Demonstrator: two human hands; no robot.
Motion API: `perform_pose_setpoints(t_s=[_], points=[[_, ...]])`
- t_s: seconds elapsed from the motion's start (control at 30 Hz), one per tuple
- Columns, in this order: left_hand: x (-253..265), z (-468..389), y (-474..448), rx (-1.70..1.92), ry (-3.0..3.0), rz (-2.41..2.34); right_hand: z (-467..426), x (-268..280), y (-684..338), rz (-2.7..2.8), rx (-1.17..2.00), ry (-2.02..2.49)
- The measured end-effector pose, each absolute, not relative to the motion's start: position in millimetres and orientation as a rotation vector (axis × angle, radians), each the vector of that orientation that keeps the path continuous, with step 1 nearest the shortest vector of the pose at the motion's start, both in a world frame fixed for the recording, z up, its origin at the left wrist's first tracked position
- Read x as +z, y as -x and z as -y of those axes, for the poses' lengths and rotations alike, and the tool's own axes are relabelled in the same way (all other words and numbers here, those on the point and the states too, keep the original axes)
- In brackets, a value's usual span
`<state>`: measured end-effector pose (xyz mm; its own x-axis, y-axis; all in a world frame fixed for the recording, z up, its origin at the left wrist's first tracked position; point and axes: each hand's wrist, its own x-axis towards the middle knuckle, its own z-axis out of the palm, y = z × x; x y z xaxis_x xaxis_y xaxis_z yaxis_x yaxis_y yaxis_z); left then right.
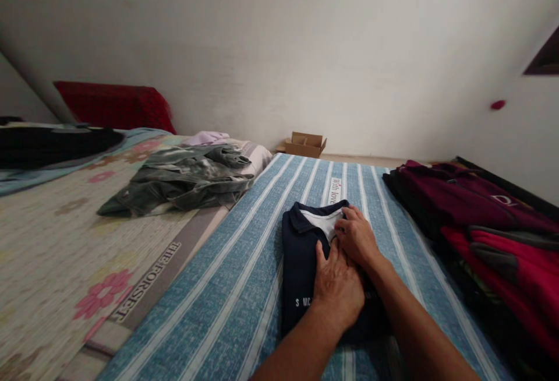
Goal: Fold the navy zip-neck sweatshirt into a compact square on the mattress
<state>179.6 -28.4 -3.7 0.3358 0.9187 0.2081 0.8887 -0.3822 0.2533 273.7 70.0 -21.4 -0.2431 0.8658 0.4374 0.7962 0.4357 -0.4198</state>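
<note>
A dark navy collared shirt (299,264) lies folded into a rectangle, with white lettering across its front. Its collar (301,221) points away from me and shows a white inside. My left hand (338,285) rests flat on the shirt's chest, fingers stretched toward the neck opening. Just beyond it, my right hand (357,235) has its bent fingers on the right side of the collar, closed on the cloth. My forearms cover part of the shirt's lower right side.
The shirt lies on a blue striped cover (236,270). At the left, a crumpled grey-green garment (183,180) lies on a flowered mattress (56,241). Folded maroon (463,194) and red clothes (502,270) are piled at the right. A cardboard box (304,145) stands by the wall.
</note>
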Motion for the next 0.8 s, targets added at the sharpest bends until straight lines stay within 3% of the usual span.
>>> perform_pose_setpoints(t_s=[0.47, 0.8], points=[[-9.0, 25.9, -182.5, 0.534, -2.490, -1.777, -71.8, -27.1, -283.2, 1.560, 0.549, 1.337], [-9.0, 26.8, -182.6, 0.507, -2.502, -1.786, -70.9, -30.3, -286.0, 1.515, 0.582, 1.333]])
